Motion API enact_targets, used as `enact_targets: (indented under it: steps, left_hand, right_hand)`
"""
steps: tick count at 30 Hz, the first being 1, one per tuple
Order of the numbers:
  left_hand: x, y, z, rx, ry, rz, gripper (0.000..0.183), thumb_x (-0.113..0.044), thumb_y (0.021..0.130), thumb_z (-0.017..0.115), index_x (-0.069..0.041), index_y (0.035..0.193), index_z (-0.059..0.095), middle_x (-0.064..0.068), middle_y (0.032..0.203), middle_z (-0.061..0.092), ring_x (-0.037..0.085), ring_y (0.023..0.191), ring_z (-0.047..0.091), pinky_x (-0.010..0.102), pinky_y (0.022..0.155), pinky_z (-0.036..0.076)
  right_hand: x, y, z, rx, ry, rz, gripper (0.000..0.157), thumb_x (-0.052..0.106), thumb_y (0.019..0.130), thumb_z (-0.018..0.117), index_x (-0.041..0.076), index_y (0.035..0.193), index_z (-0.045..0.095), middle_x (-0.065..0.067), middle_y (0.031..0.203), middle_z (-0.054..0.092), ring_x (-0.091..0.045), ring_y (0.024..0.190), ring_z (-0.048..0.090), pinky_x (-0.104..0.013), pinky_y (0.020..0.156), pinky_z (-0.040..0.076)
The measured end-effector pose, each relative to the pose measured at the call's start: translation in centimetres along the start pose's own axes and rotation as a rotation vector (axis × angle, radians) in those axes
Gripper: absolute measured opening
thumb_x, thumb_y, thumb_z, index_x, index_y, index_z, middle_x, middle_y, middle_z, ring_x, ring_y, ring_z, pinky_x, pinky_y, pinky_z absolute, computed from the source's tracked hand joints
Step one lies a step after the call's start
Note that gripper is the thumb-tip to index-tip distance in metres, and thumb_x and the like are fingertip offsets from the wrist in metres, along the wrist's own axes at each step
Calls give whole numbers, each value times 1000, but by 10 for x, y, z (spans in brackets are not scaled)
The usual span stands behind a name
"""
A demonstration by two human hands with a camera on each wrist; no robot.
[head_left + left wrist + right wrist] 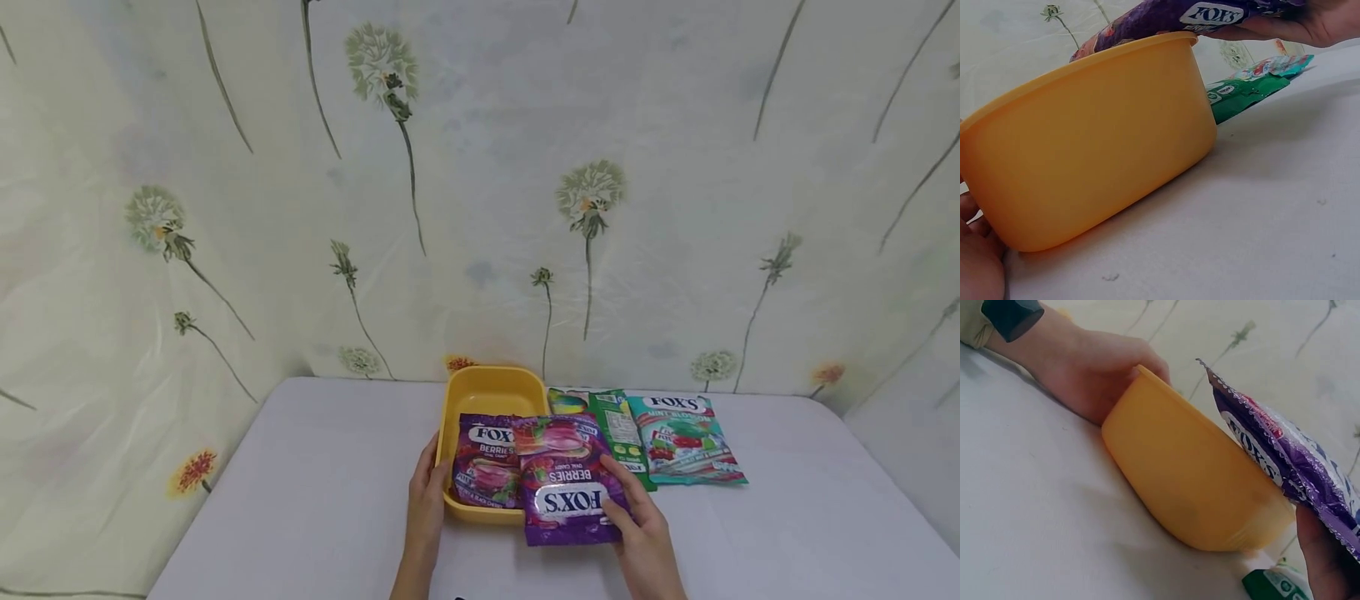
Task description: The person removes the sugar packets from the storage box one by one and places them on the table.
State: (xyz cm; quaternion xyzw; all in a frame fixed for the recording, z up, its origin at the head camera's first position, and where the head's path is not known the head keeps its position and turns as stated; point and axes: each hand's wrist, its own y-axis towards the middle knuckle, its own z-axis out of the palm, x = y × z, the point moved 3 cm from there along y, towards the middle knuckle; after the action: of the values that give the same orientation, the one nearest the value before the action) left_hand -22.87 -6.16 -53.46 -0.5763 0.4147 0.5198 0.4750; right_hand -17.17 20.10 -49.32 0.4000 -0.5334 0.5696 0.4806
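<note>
A yellow plastic basin [495,375] stands on the table with a purple bag of berry candy [483,467] lying inside it. My left hand [427,500] holds the basin at its left end, seen from the other side in the right wrist view as a hand [1104,375] against the wall. With my right hand [645,533] I grip a second purple candy bag [562,475] by its right edge. That bag is tilted, its lettering upside down in the head view, over the basin's right rim, and it partly covers the first bag.
Right of the basin lie a green candy packet [622,425], partly hidden by the held bag, and a teal mint candy bag [686,442]. A white cloth [315,483] covers the table. Behind it hangs a flower-printed curtain [480,208].
</note>
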Motion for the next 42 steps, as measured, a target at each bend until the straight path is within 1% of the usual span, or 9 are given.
enact_targets:
  steps: [4,9,12,17,30,34,38,40,42]
  left_hand:
    - [-2,0,1,-1,1,7,49,-27,96,44,-26,145,37,1,154,34,27,144,26,50,116,25]
    - [-3,0,1,-8,5,13,49,-27,96,43,-27,145,37,0,153,34,26,144,26,49,116,25]
    - [-3,1,2,-6,4,15,48,-27,96,43,-28,144,37,-1,153,34,26,144,26,49,116,25]
    - [-3,-1,2,1,-4,9,49,-28,96,43,-27,145,37,0,154,33,26,145,25,49,116,25]
    - [1,-2,3,-9,12,-3,50,-27,96,44,-26,145,37,1,154,33,28,144,26,50,115,26]
    - [1,-2,3,-16,22,-10,50,-26,96,44,-26,145,37,1,154,33,28,144,26,50,115,26]
    - [0,-2,2,-14,26,-15,50,-27,96,44,-26,145,36,1,154,32,28,144,25,50,115,26]
    - [0,-2,2,-14,25,-17,50,-27,96,44,-26,145,36,1,154,32,28,144,25,51,115,26]
    - [-1,-2,1,-13,21,-18,50,-27,96,44,-26,145,36,1,154,32,28,145,25,50,115,26]
  right_hand:
    - [-2,-2,-6,-14,-25,-8,56,5,98,33,32,147,29,6,159,15,-7,129,38,-27,98,49]
    - [-5,-4,-13,-18,-24,-8,56,3,97,33,29,148,27,6,160,12,-18,142,23,-21,99,47]
    - [-7,-5,-17,-31,-17,17,56,5,98,33,30,148,26,6,160,11,-22,144,20,-22,99,47]
    - [-10,-6,-22,-57,-35,58,57,6,98,34,33,148,26,6,160,11,-23,143,25,-25,100,47]
    - [-15,-11,-29,-89,-48,82,61,4,95,33,33,148,26,4,161,11,-24,142,26,-26,100,48]
    - [-15,-13,-32,-93,-61,67,60,3,95,35,29,148,26,2,161,11,-18,139,29,-24,97,50]
    - [-17,-15,-36,-111,-90,59,60,3,95,36,29,148,29,2,160,14,5,121,43,-23,96,50]
    - [-18,-15,-39,-125,-103,46,59,2,94,37,28,147,30,1,160,16,15,109,46,-22,94,51]
    - [-20,-15,-42,-134,-98,34,60,2,94,37,27,147,31,0,159,18,21,104,46,-18,92,51]
